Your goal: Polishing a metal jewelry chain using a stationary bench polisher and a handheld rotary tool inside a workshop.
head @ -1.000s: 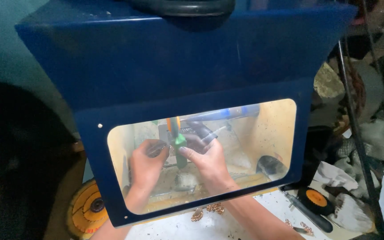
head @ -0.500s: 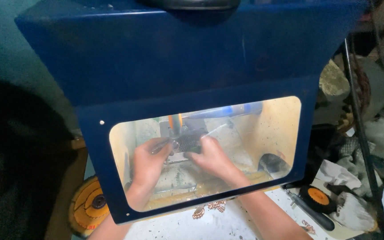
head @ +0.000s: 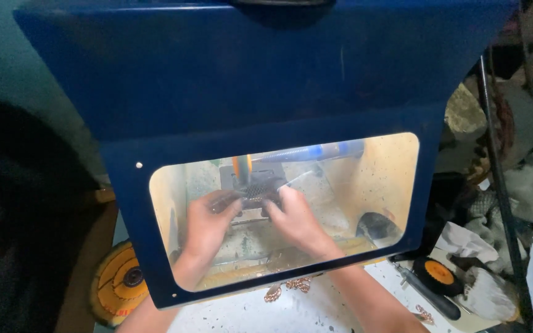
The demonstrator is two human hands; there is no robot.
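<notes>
Both my hands reach inside a blue cabinet [head: 266, 92] and show through its clear front window [head: 390, 179]. My left hand [head: 208, 225] and my right hand [head: 294, 219] together grip a small dark, mesh-patterned part [head: 255, 192] between the fingertips. The part is pressed up near an orange-edged wheel [head: 242, 165] on a small machine at the back. A blue hose or tube [head: 322, 151] runs across the back of the lit interior.
A yellow disc [head: 118, 280] lies at the cabinet's lower left. A black-and-orange disc [head: 439, 274], a dark-handled tool [head: 430, 296] and crumpled white rags [head: 482, 246] lie on the right. Small coppery pieces [head: 288, 287] sit on the white surface below the window. A metal rod [head: 495, 166] stands at right.
The hands have shifted slightly up and left with the dark part, closer to the orange-edged wheel. The camera view has moved a little.
</notes>
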